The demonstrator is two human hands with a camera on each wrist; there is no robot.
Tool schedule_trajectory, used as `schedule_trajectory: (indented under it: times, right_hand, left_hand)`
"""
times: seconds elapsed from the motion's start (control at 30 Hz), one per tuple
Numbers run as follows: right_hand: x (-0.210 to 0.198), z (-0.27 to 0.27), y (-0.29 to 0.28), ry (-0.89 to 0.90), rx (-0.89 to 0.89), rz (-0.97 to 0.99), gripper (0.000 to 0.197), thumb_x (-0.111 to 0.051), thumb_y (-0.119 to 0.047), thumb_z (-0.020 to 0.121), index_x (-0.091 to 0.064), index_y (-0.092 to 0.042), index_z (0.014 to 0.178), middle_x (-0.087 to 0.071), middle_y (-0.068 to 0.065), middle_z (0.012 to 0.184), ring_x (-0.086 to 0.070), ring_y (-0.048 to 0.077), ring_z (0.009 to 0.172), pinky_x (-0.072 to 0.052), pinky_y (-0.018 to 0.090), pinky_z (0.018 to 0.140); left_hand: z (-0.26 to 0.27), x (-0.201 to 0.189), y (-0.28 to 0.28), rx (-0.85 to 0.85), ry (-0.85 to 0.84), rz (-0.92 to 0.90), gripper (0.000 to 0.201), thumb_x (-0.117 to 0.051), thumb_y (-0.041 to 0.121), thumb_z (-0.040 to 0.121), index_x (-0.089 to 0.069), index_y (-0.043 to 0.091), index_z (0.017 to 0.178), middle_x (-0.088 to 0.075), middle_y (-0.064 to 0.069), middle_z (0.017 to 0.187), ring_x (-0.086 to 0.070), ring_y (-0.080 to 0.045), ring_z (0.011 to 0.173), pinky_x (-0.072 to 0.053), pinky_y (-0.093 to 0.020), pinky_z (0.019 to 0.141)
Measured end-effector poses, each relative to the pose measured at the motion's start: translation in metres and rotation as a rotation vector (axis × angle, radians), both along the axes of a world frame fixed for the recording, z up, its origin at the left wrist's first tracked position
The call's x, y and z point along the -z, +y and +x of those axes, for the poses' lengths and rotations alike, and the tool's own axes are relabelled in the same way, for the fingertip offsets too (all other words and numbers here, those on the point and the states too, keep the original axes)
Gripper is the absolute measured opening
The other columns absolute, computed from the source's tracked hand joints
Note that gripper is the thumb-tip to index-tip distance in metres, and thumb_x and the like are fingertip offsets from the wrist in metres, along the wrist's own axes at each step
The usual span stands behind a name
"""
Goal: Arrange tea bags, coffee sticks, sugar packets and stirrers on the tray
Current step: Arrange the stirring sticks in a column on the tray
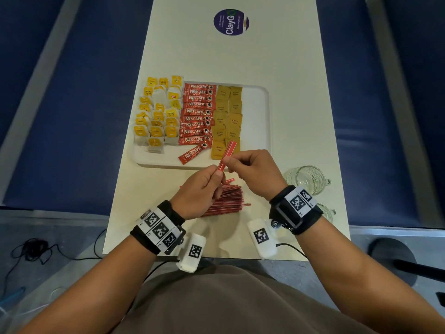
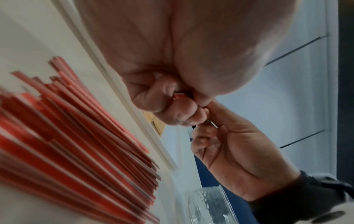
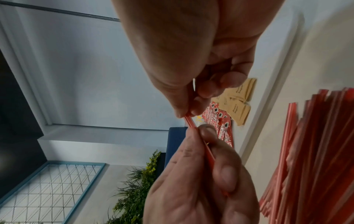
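A white tray (image 1: 260,112) holds yellow tea bags (image 1: 157,114) at its left, red coffee sticks (image 1: 197,112) in the middle and brown sugar packets (image 1: 227,116) beside them. Both hands hold a small bunch of red stirrers (image 1: 227,153) just above the tray's near edge. My left hand (image 1: 204,186) grips the bunch's lower end and my right hand (image 1: 248,167) pinches it near the middle. In the right wrist view the held stirrers (image 3: 189,122) show between the two thumbs. A pile of red stirrers (image 1: 226,198) lies on the table under the left hand.
Two glass mugs (image 1: 305,179) stand at the table's right edge, close to my right wrist. A round purple sticker (image 1: 230,22) lies at the far end of the white table (image 1: 240,56). The tray's right strip (image 1: 255,121) is bare. Blue seating flanks the table.
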State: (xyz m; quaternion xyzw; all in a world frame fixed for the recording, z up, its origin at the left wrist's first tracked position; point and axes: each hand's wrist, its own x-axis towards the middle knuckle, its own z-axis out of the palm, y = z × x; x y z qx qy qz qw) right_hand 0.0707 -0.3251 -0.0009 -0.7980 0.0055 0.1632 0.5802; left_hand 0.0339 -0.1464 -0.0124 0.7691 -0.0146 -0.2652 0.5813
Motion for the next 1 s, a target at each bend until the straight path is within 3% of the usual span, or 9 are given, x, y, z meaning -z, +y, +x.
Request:
schedule_trajectory:
  times: [0.2, 0.33, 0.43, 0.57, 0.67, 0.73, 0.8, 0.9, 1.0]
  right_hand:
    - [-0.008, 0.02, 0.0, -0.009, -0.07, -0.075, 0.027, -0.072, -0.032, 0.095, -0.073, -0.026, 0.068, -0.064, -0.014, 0.059, -0.05, -0.001, 0.052, -0.039, 0.012, 0.056]
    - [-0.01, 0.033, 0.001, -0.024, -0.107, -0.11, 0.029, -0.071, -0.031, 0.096, -0.074, -0.017, 0.071, -0.064, -0.008, 0.058, -0.05, 0.0, 0.052, -0.041, 0.017, 0.058]
    - [-0.009, 0.042, 0.004, -0.025, -0.146, -0.124, 0.029, -0.07, -0.029, 0.096, -0.073, -0.018, 0.07, -0.06, -0.013, 0.054, -0.049, 0.0, 0.051, -0.041, 0.016, 0.059]
    - [-0.007, 0.054, 0.006, -0.013, -0.196, -0.147, 0.031, -0.069, -0.032, 0.097, -0.076, -0.009, 0.076, -0.056, -0.004, 0.056, -0.044, 0.008, 0.052, -0.04, 0.022, 0.057]
    - [-0.01, 0.064, 0.005, -0.003, -0.238, -0.164, 0.03, -0.069, -0.034, 0.096, -0.079, -0.009, 0.084, -0.064, -0.003, 0.059, -0.05, 0.004, 0.055, -0.043, 0.019, 0.06]
    - [-0.011, 0.071, 0.004, -0.008, -0.273, -0.185, 0.033, -0.07, -0.037, 0.095, -0.078, -0.008, 0.083, -0.07, 0.01, 0.071, -0.053, 0.009, 0.06, -0.046, 0.024, 0.063]
    - [-0.011, 0.077, 0.003, -0.006, -0.289, -0.218, 0.034, -0.07, -0.039, 0.095, -0.078, -0.009, 0.079, -0.069, 0.015, 0.072, -0.051, 0.015, 0.06, -0.045, 0.029, 0.062]
    - [-0.014, 0.086, 0.001, 0.005, -0.291, -0.237, 0.033, -0.071, -0.038, 0.095, -0.078, -0.012, 0.076, -0.061, 0.001, 0.059, -0.048, 0.013, 0.056, -0.04, 0.024, 0.055]
    - [-0.016, 0.096, -0.002, 0.002, -0.302, -0.268, 0.033, -0.07, -0.038, 0.096, -0.077, -0.013, 0.076, -0.059, -0.011, 0.054, -0.049, 0.007, 0.054, -0.041, 0.019, 0.056]
  left_hand:
    - [0.019, -0.007, -0.001, 0.046, 0.006, 0.049, 0.031, -0.033, 0.03, 0.11, -0.051, 0.015, 0.091, -0.056, -0.008, 0.07, -0.048, -0.01, 0.049, -0.04, -0.02, 0.046]
    - [0.032, -0.004, 0.004, 0.087, 0.055, 0.034, 0.032, -0.034, 0.032, 0.11, -0.053, 0.012, 0.094, -0.06, -0.008, 0.071, -0.056, -0.019, 0.055, -0.045, -0.023, 0.049]
    - [0.039, -0.004, 0.006, 0.127, 0.068, 0.037, 0.031, -0.032, 0.031, 0.11, -0.052, 0.013, 0.094, -0.066, -0.006, 0.073, -0.064, -0.024, 0.062, -0.046, -0.023, 0.049]
    - [0.05, -0.002, 0.01, 0.186, 0.009, 0.065, 0.03, -0.033, 0.028, 0.111, -0.053, 0.01, 0.097, -0.073, -0.008, 0.079, -0.07, -0.032, 0.072, -0.05, -0.024, 0.053]
    - [0.059, -0.003, 0.013, 0.226, -0.072, 0.128, 0.032, -0.036, 0.029, 0.11, -0.057, 0.008, 0.099, -0.074, -0.01, 0.084, -0.07, -0.024, 0.071, -0.053, -0.025, 0.055]
    - [0.064, -0.001, 0.014, 0.237, -0.109, 0.164, 0.031, -0.038, 0.029, 0.109, -0.06, 0.009, 0.1, -0.074, -0.009, 0.083, -0.068, -0.016, 0.065, -0.051, -0.023, 0.055]
    - [0.07, 0.002, 0.016, 0.25, -0.127, 0.17, 0.03, -0.04, 0.029, 0.109, -0.062, 0.01, 0.099, -0.073, -0.008, 0.08, -0.068, -0.017, 0.066, -0.053, -0.029, 0.061]
    - [0.079, 0.005, 0.018, 0.277, -0.135, 0.188, 0.028, -0.042, 0.031, 0.108, -0.062, 0.013, 0.1, -0.072, -0.008, 0.082, -0.069, -0.02, 0.068, -0.058, -0.046, 0.07]
    - [0.088, 0.002, 0.017, 0.285, -0.163, 0.222, 0.025, -0.045, 0.028, 0.107, -0.061, 0.011, 0.1, -0.07, -0.008, 0.085, -0.069, -0.015, 0.065, -0.059, -0.048, 0.07]
